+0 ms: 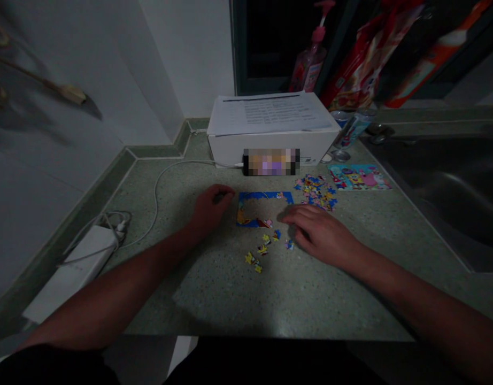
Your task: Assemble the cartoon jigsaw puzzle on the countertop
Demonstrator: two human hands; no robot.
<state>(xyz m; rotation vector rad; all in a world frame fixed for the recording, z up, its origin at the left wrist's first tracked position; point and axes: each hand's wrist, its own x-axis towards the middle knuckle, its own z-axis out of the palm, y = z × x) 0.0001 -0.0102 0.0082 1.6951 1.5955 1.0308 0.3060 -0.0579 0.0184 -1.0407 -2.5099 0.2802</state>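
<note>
A partly assembled jigsaw puzzle (266,195) lies on the counter as a blue-edged frame with a bare middle. Just left of it rests my left hand (213,206), fingers curved, with a gap between thumb and forefinger and nothing visible in it. My right hand (319,231) lies over the puzzle's right side, fingers stretched to the left and thumb apart; its fingertips partly hide that edge. Several loose yellow puzzle pieces (262,249) lie below the frame, and a blue piece (289,244) sits by my right thumb. A pile of puzzle pieces (315,191) spreads beyond my right hand.
Behind the puzzle, a phone (271,162) with a blurred screen leans on a white box (230,147), a cable (158,179) plugged in. A colourful picture card (359,177) lies near the sink (443,187). At left is a white power strip (76,270).
</note>
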